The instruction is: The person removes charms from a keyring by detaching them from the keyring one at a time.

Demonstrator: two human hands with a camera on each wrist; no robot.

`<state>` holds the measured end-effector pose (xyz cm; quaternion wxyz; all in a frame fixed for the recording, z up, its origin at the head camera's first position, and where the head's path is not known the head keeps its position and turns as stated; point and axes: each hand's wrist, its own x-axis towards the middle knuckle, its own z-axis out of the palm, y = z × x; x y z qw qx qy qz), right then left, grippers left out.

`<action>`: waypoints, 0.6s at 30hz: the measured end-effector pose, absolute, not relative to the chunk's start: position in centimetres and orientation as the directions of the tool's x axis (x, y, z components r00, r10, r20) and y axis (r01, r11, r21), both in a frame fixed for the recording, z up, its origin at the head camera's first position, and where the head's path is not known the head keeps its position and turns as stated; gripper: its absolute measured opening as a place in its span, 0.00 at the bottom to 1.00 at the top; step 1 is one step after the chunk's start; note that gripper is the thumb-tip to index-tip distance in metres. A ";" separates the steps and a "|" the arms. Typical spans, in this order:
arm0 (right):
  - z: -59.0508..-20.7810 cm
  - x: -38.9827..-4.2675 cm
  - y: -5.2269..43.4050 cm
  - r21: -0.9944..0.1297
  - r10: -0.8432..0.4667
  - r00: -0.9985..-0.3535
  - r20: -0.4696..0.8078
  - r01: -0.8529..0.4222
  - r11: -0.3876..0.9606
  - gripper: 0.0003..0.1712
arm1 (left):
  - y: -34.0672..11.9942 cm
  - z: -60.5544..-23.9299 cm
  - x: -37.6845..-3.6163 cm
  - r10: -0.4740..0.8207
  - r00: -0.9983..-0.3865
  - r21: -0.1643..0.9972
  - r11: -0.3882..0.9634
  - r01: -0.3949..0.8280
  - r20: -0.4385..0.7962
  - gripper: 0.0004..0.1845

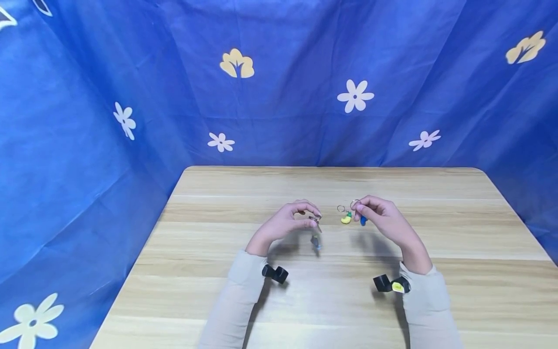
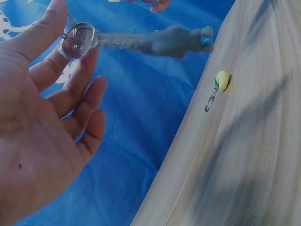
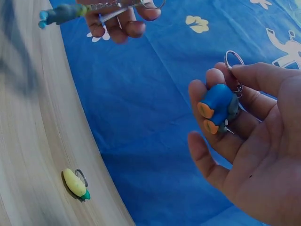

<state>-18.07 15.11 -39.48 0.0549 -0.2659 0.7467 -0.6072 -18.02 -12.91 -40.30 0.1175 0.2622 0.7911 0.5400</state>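
My left hand (image 1: 287,221) pinches the metal ring end of a grey figure keychain (image 2: 174,41) between thumb and fingers. The figure has light blue feet and dangles over the table, on a chain and a clear strap-like piece. To the right, my right hand (image 1: 387,219) pinches the ring of a second keychain (image 3: 218,101), a small figure with a blue body, orange feet and a grey part; it hangs against the curled fingers. Between the hands, slightly behind them, a yellow keychain (image 1: 346,219) with a green top and a ring lies on the table.
The wood-grain table (image 1: 322,305) reaches back to a blue curtain (image 1: 283,97) with white and yellow flower prints, which also runs along the sides. Black wrist cameras (image 1: 275,274) sit on both sleeves.
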 end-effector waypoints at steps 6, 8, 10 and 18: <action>-39.5 -18.1 15.1 -0.933 -0.430 -0.872 0.234 -0.325 0.151 0.12 | -13.1 -40.4 -18.0 0.534 -0.836 0.915 0.265 0.305 0.124 0.15; -39.4 -18.1 15.1 -0.939 -0.399 -0.891 0.215 -0.300 0.165 0.12 | -13.0 -40.3 -18.0 0.529 -0.842 0.926 0.254 0.281 0.110 0.15; -39.4 -18.2 15.1 -0.950 -0.357 -0.917 0.178 -0.255 0.179 0.12 | -12.9 -40.3 -18.0 0.530 -0.843 0.938 0.237 0.255 0.095 0.15; -39.4 -18.4 15.1 -0.965 -0.287 -0.952 0.103 -0.166 0.205 0.17 | -12.6 -40.2 -18.0 0.559 -0.826 0.970 0.158 0.185 0.067 0.15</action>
